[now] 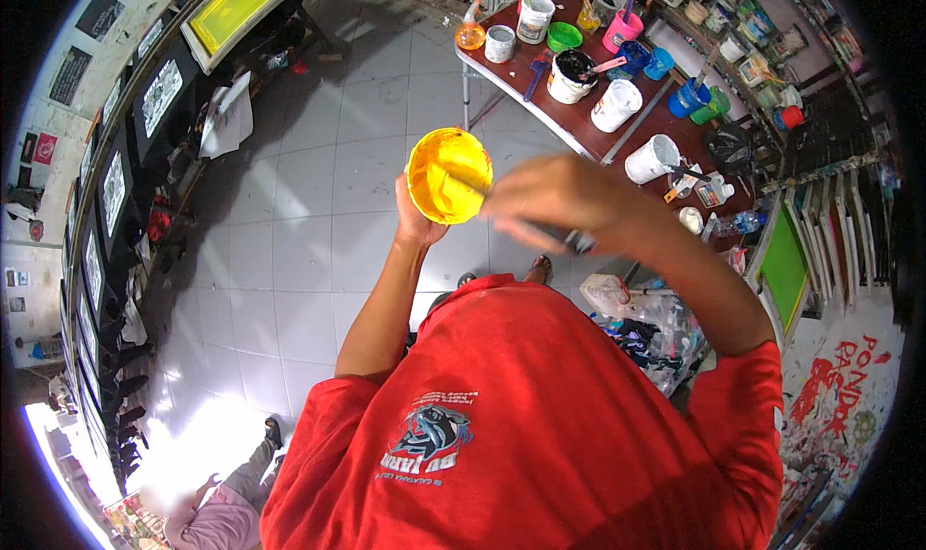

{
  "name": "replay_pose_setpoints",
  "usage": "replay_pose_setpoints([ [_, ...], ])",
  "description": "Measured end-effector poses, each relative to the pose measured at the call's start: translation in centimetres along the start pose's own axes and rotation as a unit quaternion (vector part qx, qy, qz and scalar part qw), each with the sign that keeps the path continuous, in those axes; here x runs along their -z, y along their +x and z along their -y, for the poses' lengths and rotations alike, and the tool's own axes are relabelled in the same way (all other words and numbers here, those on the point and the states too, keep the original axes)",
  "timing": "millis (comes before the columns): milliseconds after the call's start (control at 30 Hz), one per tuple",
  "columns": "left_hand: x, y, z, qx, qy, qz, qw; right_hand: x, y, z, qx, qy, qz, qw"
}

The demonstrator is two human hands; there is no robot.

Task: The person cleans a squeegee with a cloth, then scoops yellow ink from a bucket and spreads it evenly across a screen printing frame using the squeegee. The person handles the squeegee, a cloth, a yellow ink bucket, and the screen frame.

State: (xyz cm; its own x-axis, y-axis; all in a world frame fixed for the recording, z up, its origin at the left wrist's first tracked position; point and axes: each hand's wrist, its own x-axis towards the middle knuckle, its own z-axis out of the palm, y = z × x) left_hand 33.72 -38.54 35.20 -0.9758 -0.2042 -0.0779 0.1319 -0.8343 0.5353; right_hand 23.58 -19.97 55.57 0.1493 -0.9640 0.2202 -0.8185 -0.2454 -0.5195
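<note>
Closest to me is the person's red shirt (540, 425), filling the lower half of the view, with a printed emblem on it. Both bare forearms rise from it. The left hand (417, 217) is cupped under a round yellow tub (449, 175), its grip closed around the tub's underside, holding it up at chest height with the open mouth facing upward; the inside is coated in yellow paint. The right hand (564, 195) is just beside the tub's rim, blurred, with its grip closed on a thin dark stirring stick (555, 234) whose far end reaches into the yellow paint.

Below the right arm, on the floor, lies a clear plastic bag (648, 330) stuffed with stained rags. The floor itself is pale grey tile (309, 213).

Further off stands a dark red table (579, 116) crowded with paint pots: a white tub with black paint (571, 76), a white bucket (615, 105), a green bowl (564, 37), a pink cup (622, 29) and blue cups (687, 97).

Along the left wall runs a row of black printed shirts (111, 193), and a yellow-green screen frame (241, 5) rests at the far end
</note>
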Motion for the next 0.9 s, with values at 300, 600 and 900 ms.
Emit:
replay_pose_setpoints([
  [300,1.8,-2.5,-1.9,0.025,-0.044,-0.055,0.997,-2.0,1.9,-1.1,0.010,0.003,-0.026,1.000],
  [600,6.2,-0.7,-2.6,-0.003,-0.009,-0.070,0.997,-2.0,3.5,-4.9,-0.068,0.152,-0.085,0.982],
  [900,5.4,4.2,-4.2,-0.062,-0.068,-0.139,0.986,-1.6,3.9,-12.3,-0.144,0.262,-0.214,0.930],
])
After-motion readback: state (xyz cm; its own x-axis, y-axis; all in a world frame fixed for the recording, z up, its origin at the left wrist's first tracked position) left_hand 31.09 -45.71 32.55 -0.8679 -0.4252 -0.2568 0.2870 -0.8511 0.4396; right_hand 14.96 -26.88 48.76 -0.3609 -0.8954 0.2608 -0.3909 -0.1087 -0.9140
